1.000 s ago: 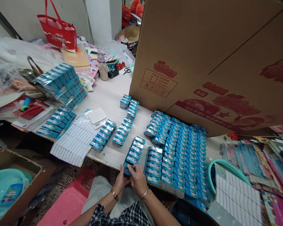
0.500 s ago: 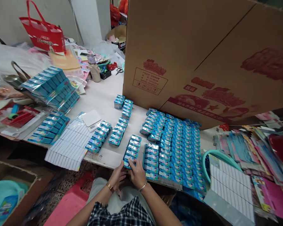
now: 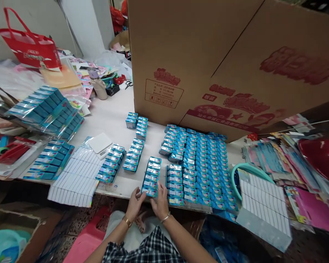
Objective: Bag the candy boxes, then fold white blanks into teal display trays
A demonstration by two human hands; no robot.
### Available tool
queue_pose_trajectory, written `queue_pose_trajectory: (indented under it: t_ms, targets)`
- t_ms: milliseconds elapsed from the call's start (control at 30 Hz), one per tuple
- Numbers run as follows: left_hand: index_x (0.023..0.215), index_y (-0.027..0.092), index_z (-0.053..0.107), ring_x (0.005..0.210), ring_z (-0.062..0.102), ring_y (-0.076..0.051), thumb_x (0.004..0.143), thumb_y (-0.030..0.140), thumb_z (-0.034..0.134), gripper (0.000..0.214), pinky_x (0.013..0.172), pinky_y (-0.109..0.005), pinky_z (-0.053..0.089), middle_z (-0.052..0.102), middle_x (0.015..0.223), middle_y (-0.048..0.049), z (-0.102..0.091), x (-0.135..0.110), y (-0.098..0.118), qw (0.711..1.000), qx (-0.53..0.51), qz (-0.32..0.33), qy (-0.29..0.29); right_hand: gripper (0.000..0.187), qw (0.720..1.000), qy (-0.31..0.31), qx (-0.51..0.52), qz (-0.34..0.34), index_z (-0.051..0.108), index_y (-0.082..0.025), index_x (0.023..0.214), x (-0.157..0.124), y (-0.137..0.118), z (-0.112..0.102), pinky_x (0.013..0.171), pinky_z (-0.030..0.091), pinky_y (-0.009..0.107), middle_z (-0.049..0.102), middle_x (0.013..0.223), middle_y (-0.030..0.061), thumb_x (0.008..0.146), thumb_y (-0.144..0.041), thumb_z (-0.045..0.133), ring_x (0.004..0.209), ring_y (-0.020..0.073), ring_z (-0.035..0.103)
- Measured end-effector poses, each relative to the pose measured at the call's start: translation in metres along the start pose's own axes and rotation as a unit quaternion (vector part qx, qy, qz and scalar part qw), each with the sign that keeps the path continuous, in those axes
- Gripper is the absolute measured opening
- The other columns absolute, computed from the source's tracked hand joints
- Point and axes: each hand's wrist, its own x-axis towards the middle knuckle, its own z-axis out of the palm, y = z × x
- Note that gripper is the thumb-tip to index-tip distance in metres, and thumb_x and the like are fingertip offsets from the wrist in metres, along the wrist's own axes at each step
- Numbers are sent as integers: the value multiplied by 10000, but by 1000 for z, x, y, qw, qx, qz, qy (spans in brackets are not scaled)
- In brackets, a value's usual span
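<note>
A short row of small blue boxes with shiny tops lies at the table's front edge, between my hands. My right hand is beside the near right corner of this row, fingers stretched forward along its side. My left hand sits just off the near left corner, fingers apart and slightly bent. Neither hand holds anything that I can see. A large block of the same blue boxes stands to the right. Left of my row are two more rows, a nearer row and a farther row.
A big cardboard carton stands along the back. At left are wrapped stacks of blue boxes, white strip sheets and a white flat pad. A turquoise basin with strip sheets is at right; a pink stool is below.
My hands have drawn apart and off the front box top; its end now shows. The right fingers have straightened. The camera view has shifted to the right.
</note>
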Motion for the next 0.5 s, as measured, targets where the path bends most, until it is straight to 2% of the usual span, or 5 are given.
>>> queue_pose_trajectory:
  t_ms: [100,167,233,333,500]
  targets:
    - [1301,186,449,1288,393,-300,568,330,780,817,1071,-412,306,430,1387,-135,-9,11,-8,982,118,139,-42,937,998,18,21,64,77,-158,1478,-11,18,23,990,407,441,361,1406,175,696,-114,591,1283,298,383]
    - [1264,184,496,1296,378,-293,569,190,731,734,1105,-409,250,481,1345,-119,-9,22,-9,965,174,181,-69,926,996,1,43,81,108,-149,1474,-12,29,38,941,456,406,464,1349,168,686,-105,592,1219,277,477]
    - [1204,186,555,1241,442,-281,610,103,632,605,1087,-393,276,552,1267,-108,-5,31,-6,959,198,190,-70,871,995,-13,50,85,195,-167,1461,-8,33,47,900,484,369,560,1267,136,679,-73,567,1129,251,559]
    - [1118,221,620,1154,513,-284,659,86,557,482,1028,-383,336,617,1164,-88,4,38,0,965,196,172,-34,822,995,-7,14,103,296,-194,1434,0,30,48,854,496,336,634,1170,98,661,-28,521,1015,241,621]
    - [1032,247,669,1105,542,-322,632,107,604,429,985,-379,352,661,1082,-86,8,42,4,964,233,128,-9,840,991,-34,-39,126,246,-178,1452,8,26,39,782,484,304,675,1072,93,663,-32,494,884,233,649]
